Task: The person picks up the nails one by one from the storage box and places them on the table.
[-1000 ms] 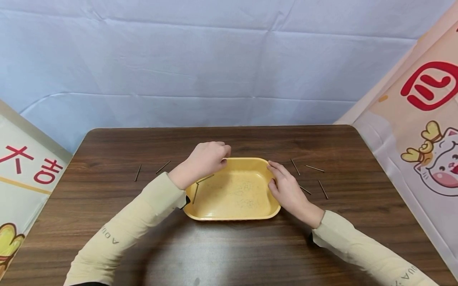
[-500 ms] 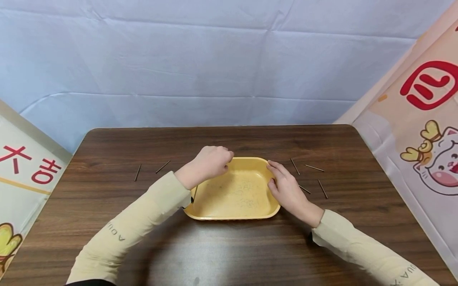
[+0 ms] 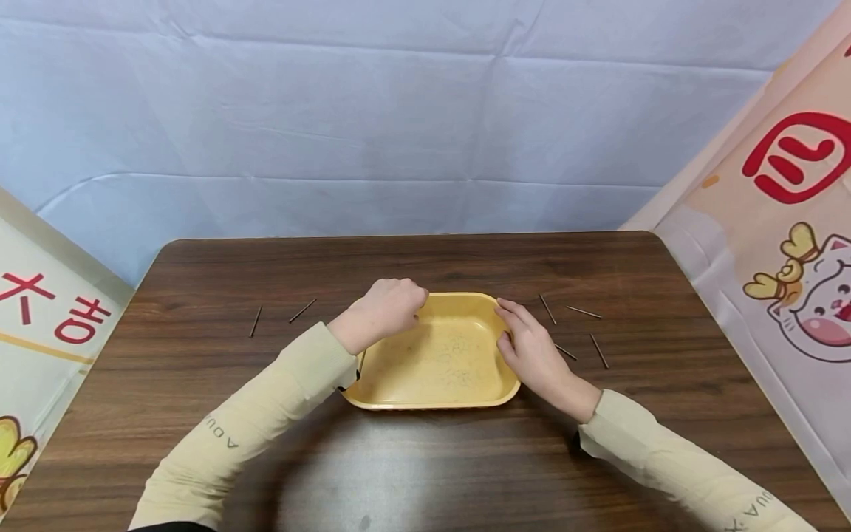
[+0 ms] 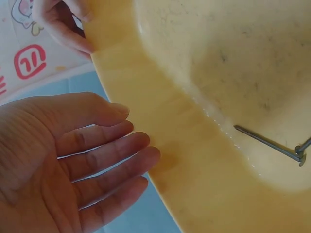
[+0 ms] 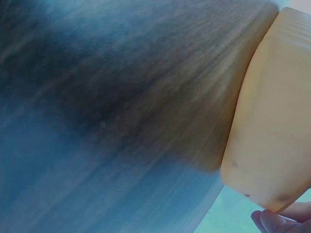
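A yellow plastic basin (image 3: 439,369) stands on the table in the head view. My left hand (image 3: 382,312) is over its far left edge, back of the hand upward. In the left wrist view, that left hand (image 4: 92,150) has loosely bent fingers beside the basin's rim (image 4: 109,92) and holds nothing. A nail (image 4: 267,143) lies inside the basin, its head against a second one partly cut off by the frame. My right hand (image 3: 532,351) grips the basin's right rim, thumb on the inner side. Its fingertips (image 5: 272,221) show at the basin's lower edge in the right wrist view.
Two nails lie on the wooden table (image 3: 425,473) left of the basin, one of them the slanted nail (image 3: 302,310). Several more are scattered to the right, including a nail (image 3: 600,351). A pale cloth (image 3: 399,111) hangs behind the table.
My left hand has dropped slightly toward me over the basin's left part, now covering most of the nails inside in the head view. The right hand and basin stay put.
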`<state>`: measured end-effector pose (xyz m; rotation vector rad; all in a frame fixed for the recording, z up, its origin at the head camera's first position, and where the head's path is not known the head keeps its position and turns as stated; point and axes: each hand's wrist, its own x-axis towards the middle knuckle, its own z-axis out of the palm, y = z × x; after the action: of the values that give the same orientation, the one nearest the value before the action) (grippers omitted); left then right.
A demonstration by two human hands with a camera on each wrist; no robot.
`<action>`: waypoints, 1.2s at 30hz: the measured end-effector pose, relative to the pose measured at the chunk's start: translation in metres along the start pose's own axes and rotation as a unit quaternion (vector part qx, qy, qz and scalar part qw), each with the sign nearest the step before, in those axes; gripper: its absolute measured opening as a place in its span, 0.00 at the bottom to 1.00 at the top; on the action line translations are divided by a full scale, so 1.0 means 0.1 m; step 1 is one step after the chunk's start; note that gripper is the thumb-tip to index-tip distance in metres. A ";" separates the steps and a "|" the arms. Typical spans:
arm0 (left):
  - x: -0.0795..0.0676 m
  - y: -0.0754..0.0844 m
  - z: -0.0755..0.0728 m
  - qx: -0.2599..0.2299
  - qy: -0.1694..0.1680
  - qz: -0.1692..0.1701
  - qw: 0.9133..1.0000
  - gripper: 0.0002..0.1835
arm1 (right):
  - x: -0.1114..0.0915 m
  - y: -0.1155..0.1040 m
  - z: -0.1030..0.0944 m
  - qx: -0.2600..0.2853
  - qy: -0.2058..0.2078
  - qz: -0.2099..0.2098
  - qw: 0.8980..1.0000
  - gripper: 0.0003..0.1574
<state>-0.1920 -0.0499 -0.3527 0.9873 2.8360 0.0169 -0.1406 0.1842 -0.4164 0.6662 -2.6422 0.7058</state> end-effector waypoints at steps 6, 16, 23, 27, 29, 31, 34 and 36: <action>0.00 0.00 0.03 0.003 0.022 -0.003 1.000 0.10 | -0.01 0.00 0.00 0.000 0.006 -0.002 1.000 0.23; 0.00 -0.01 0.06 0.004 0.012 -0.012 1.000 0.15 | -0.02 0.01 0.00 -0.002 0.011 -0.008 1.000 0.23; 0.00 -0.03 0.11 0.010 -0.006 -0.022 1.000 0.18 | -0.02 0.00 -0.02 -0.001 0.004 -0.006 1.000 0.24; 0.01 -0.04 0.12 0.003 -0.013 -0.019 1.000 0.19 | -0.02 0.00 -0.02 -0.001 0.005 -0.009 1.000 0.24; 0.01 -0.04 0.11 -0.001 -0.013 -0.016 1.000 0.19 | -0.01 0.00 -0.01 0.000 0.004 -0.010 1.000 0.24; 0.01 -0.04 0.11 -0.004 -0.009 -0.011 1.000 0.18 | -0.01 0.00 -0.01 -0.001 0.003 -0.009 1.000 0.24; 0.02 -0.02 0.10 -0.003 -0.003 -0.005 1.000 0.18 | -0.01 0.00 -0.01 -0.002 0.002 -0.009 1.000 0.24; 0.03 -0.01 0.10 -0.002 -0.001 -0.007 1.000 0.18 | 0.00 0.00 -0.01 -0.001 0.002 -0.010 1.000 0.24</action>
<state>-0.1935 -0.0495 -0.3627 0.9673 2.8397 0.0191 -0.1403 0.1847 -0.4158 0.6878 -2.6288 0.6970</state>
